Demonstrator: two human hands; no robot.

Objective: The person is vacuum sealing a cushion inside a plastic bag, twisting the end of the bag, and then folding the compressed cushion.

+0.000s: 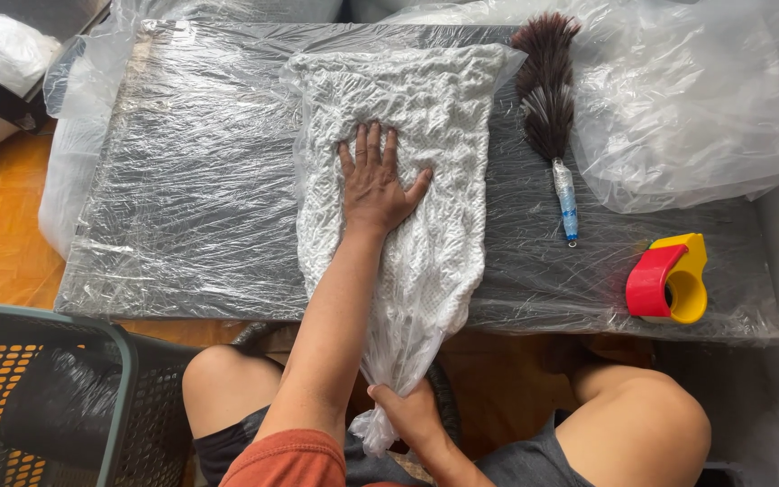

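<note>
A clear plastic bag (426, 108) holding wrinkled, tightly packed white fabric lies on a low table wrapped in plastic film (191, 198). My left hand (373, 180) lies flat, palm down, on the middle of the bag, holding nothing. The bag narrows toward me and hangs over the table's front edge. My right hand (410, 417) is closed around that gathered neck between my knees. A dark hose (444, 390) curves just behind this hand; its end is hidden.
A brown feather duster (548, 90) with a clear handle lies right of the bag. A red and yellow tape dispenser (669, 280) sits at the table's front right. Loose clear plastic (696, 99) is heaped at the back right. A grey mesh basket (65, 406) stands at my left.
</note>
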